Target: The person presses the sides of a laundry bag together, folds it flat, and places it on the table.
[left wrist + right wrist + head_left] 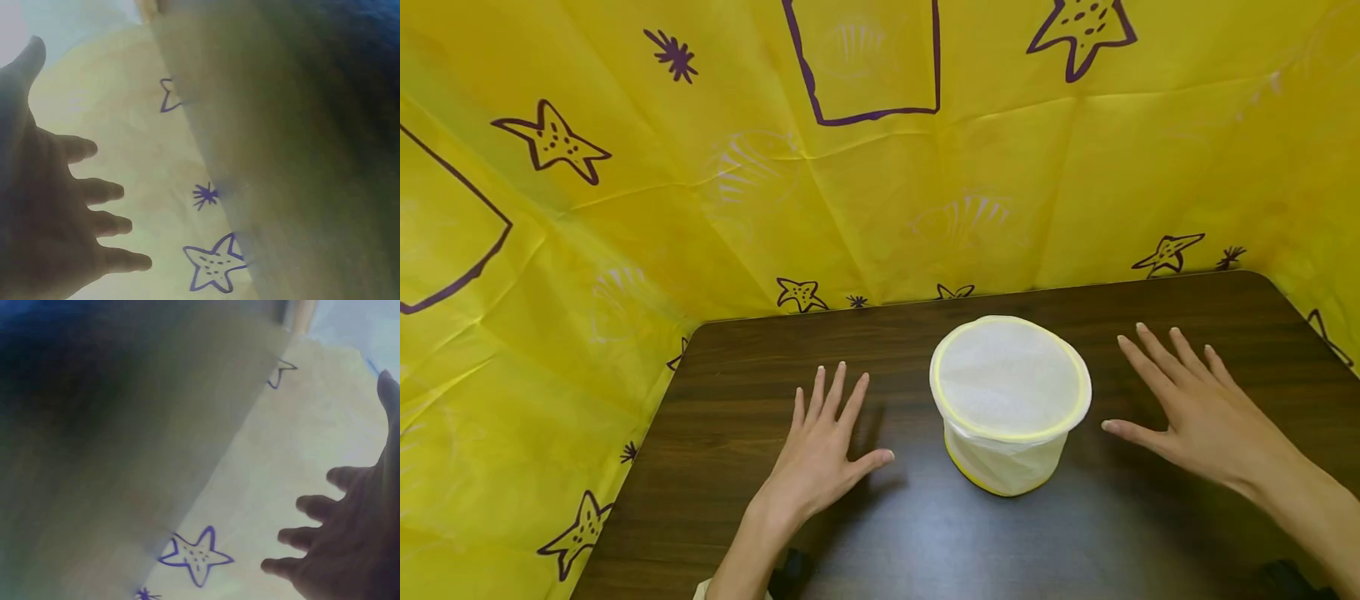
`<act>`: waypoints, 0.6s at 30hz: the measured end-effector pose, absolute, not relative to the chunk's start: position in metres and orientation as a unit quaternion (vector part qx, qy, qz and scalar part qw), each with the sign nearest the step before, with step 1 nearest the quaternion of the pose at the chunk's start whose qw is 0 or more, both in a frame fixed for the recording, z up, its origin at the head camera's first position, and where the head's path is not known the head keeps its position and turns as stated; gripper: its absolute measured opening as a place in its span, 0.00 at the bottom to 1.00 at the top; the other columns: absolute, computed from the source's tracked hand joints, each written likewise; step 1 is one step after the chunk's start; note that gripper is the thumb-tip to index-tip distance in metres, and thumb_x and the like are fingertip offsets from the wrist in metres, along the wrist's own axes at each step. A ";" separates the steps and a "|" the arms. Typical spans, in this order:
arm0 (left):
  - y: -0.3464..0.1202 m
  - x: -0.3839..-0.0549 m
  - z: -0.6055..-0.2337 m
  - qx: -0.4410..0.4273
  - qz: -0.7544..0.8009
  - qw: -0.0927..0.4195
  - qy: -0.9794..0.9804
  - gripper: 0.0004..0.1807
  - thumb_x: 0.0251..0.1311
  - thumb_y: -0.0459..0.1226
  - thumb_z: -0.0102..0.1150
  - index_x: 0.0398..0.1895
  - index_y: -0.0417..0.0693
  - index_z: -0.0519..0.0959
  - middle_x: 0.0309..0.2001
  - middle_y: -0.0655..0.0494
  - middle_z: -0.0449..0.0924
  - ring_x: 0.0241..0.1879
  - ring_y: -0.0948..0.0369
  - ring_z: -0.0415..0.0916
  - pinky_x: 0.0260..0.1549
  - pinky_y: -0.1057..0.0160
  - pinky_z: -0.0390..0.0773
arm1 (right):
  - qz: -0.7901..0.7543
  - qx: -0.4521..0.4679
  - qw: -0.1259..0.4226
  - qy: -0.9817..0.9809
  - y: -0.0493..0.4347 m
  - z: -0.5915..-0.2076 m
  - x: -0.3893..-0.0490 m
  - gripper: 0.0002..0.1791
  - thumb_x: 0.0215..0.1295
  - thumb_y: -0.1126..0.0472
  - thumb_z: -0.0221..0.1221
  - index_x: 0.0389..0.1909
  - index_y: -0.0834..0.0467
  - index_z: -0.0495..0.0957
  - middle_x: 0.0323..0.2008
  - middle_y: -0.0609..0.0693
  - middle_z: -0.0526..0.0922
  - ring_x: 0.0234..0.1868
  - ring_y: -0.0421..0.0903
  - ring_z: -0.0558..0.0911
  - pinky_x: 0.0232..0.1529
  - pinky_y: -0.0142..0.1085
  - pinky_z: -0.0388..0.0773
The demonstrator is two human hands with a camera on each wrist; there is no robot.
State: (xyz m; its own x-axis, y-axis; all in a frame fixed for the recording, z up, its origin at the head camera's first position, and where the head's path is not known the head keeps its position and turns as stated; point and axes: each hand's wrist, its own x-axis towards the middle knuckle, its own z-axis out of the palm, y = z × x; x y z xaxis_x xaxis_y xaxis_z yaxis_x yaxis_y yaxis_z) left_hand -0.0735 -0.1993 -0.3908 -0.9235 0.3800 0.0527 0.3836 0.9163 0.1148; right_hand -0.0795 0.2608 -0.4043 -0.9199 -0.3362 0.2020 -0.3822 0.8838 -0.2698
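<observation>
A round white fabric container with a yellow-trimmed, wider top and a yellow lower edge stands upright on the dark wood table. To its left, my left hand is spread palm down, apart from it and holding nothing. On the other side, my right hand has its fingers spread, its thumb pointing toward the container without touching. Both wrist views show the same spread fingers: the left hand at the left edge, the right hand at the right edge. What the container holds, if anything, is hidden.
The brown wood-grain table meets a yellow cloth along its back and sides. Purple starfish and pale fish outlines are printed on the cloth. Small dark objects show near the wrists at the bottom of the head view.
</observation>
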 end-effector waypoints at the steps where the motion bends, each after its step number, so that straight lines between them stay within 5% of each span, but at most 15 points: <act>1: -0.199 -0.073 -0.389 -0.197 -0.064 0.019 -0.978 0.54 0.57 0.76 0.38 0.80 0.65 0.36 0.80 0.52 0.27 0.77 0.48 0.23 0.70 0.34 0.41 | 0.156 0.188 0.078 -0.967 0.260 -0.403 -0.080 0.59 0.57 0.36 0.66 0.81 0.48 0.41 0.80 0.51 0.36 0.78 0.59 0.33 0.72 0.58 0.23; 11: -0.198 -0.075 -0.385 -0.217 -0.085 0.028 -0.972 0.55 0.57 0.73 0.47 0.80 0.65 0.36 0.80 0.53 0.29 0.78 0.49 0.30 0.72 0.41 0.46 | 0.201 0.206 0.125 -0.950 0.258 -0.395 -0.083 0.59 0.52 0.41 0.72 0.80 0.50 0.49 0.78 0.54 0.49 0.77 0.60 0.51 0.76 0.48 0.39; 15: -0.196 -0.075 -0.383 -0.225 -0.091 0.036 -0.969 0.56 0.57 0.71 0.50 0.81 0.65 0.35 0.80 0.53 0.29 0.78 0.48 0.30 0.72 0.41 0.47 | 0.196 0.209 0.134 -0.949 0.257 -0.391 -0.084 0.59 0.51 0.41 0.72 0.79 0.49 0.50 0.77 0.56 0.53 0.76 0.61 0.53 0.75 0.54 0.44; 18: -0.194 -0.076 -0.379 -0.230 -0.095 0.040 -0.968 0.56 0.57 0.71 0.51 0.80 0.65 0.35 0.80 0.54 0.29 0.78 0.48 0.29 0.72 0.42 0.47 | 0.191 0.204 0.138 -0.950 0.256 -0.387 -0.083 0.59 0.50 0.41 0.73 0.79 0.48 0.52 0.76 0.55 0.56 0.75 0.61 0.56 0.64 0.65 0.61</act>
State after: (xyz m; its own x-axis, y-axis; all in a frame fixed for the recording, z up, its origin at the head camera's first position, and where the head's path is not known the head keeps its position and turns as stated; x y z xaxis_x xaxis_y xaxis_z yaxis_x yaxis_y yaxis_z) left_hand -0.0763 -0.1944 -0.3794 -0.8906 0.4385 0.1202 0.4535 0.8758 0.1652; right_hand -0.0832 0.2565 -0.3866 -0.8788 -0.3341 0.3408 -0.4399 0.8441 -0.3066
